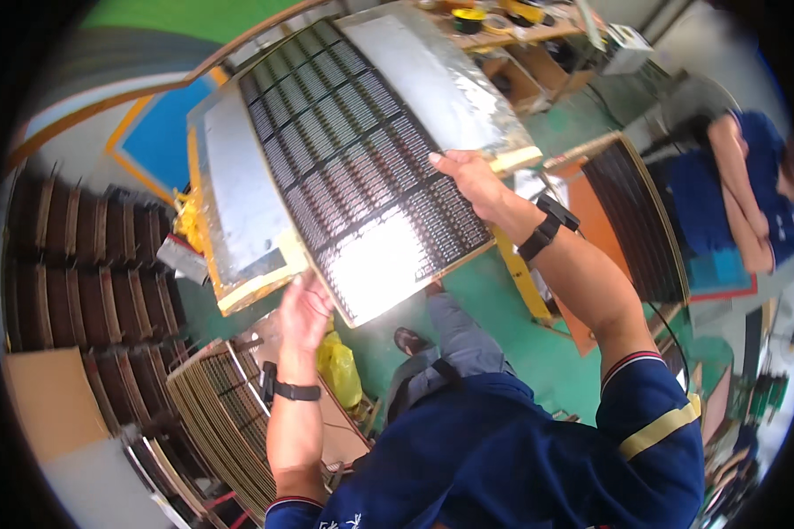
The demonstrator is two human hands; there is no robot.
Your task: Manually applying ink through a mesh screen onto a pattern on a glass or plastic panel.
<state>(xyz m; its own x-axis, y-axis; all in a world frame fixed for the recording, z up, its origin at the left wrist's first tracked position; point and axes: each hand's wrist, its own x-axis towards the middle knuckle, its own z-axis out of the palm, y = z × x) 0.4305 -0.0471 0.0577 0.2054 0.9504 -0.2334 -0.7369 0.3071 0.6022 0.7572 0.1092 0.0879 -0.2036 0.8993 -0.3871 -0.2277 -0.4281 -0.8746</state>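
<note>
A long dark panel, patterned like a circuit board sheet with rows of small pale marks, slants across the middle. Bright glare whitens its near end. My right hand grips its right edge, thumb on top and the other fingers mostly hidden beneath. At the near left corner, my left hand holds the edge, its fingers partly behind the panel. Under the panel lies a pale worktable with yellow tape along its rim. The panel's near end sticks out past the table, over the floor.
Slotted racks stand at the left. A stack of boards sits low beside my left forearm, near a yellow bag. Another board rack is at the right, where a person stands with folded arms. A cluttered bench is behind.
</note>
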